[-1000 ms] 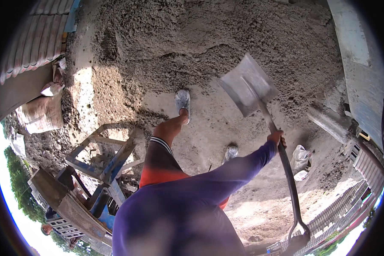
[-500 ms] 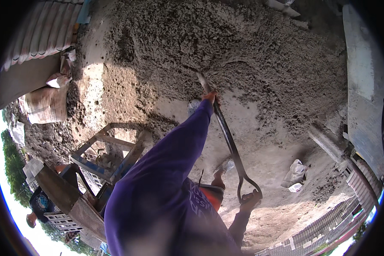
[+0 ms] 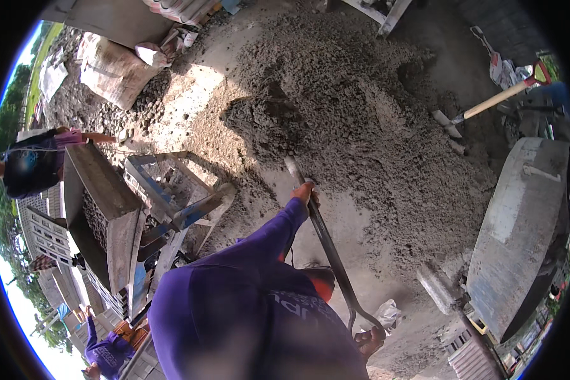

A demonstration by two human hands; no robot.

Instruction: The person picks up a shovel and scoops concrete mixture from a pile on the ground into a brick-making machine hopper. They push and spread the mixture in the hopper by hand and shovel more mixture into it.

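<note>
My left hand [image 3: 306,192] is wrapped round the dark metal shaft of a shovel [image 3: 330,248], near its upper end in view. My right hand [image 3: 369,342] grips the looped handle at the shovel's near end. The shaft slants up and left to the edge of a large heap of grey, wet-looking gravelly mix [image 3: 361,120]. Where the blade would be there is only a dark clump of mix [image 3: 264,125], so the blade itself is hidden. My left arm, in a purple sleeve, stretches across the middle of the view.
At left stand a metal hopper [image 3: 111,234] and a blue-grey frame [image 3: 171,190]. A person [image 3: 35,161] stands beyond them; another person [image 3: 111,348] is at lower left. A second shovel [image 3: 494,101] leans at right above a metal barrow-like tub [image 3: 519,234]. Sacks [image 3: 117,69] lie upper left.
My view has swung, bringing the hopper, second shovel and tub further into sight. Both hands keep their hold on the shovel, and a dark clump of mix now shows at its far end.
</note>
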